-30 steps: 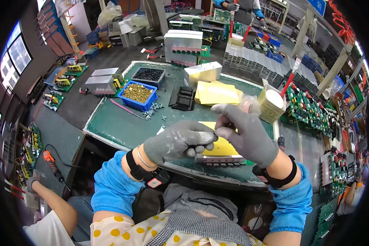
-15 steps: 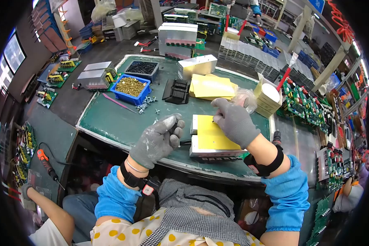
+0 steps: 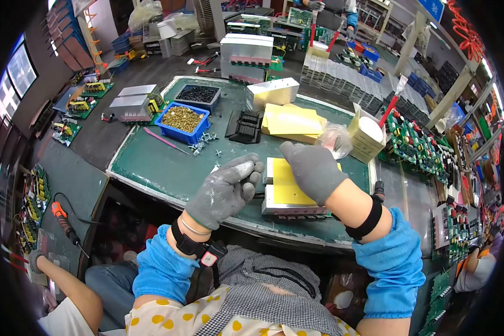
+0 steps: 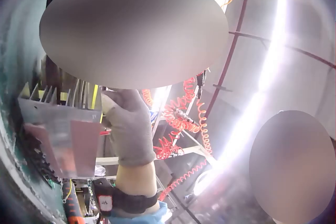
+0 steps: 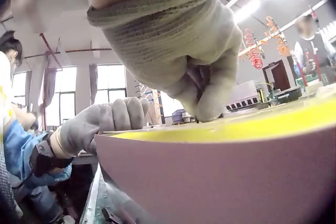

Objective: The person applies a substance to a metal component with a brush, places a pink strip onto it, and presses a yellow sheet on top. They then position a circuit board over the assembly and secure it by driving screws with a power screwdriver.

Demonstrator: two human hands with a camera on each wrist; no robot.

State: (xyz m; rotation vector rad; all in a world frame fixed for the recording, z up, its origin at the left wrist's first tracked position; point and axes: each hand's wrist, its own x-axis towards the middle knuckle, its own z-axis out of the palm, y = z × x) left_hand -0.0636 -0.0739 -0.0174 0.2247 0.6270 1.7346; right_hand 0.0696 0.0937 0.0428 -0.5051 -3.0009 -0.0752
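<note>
Yellow sheet: the yellow sheet is laid flat on top of a metal block, right of centre in the head view; its right part is hidden by the right hand.
Right hand: the fingertips of the right hand are pinched together low over the sheet; in the right wrist view a small dark piece is just visible under them, too small to be identified.
Left hand: the left hand is held just left of the block with its fingers curled; whether anything is kept inside cannot be told.
Sheet handling: it is judged light, thin and easily shifted, so it is best taken by its edges and kept pressed flat.
Block handling: it is judged heavy, rigid and slippery on its smooth faces; it is best gripped by both metal sides, with the row of black parts along its lower front left unpressed, as these may be fragile.
Small pieces: brass pieces are heaped in a blue tray left of centre, with silver screws scattered beside it on the green worktop.
Spare sheets: more yellow sheets are stacked above the block in the frame.
</note>
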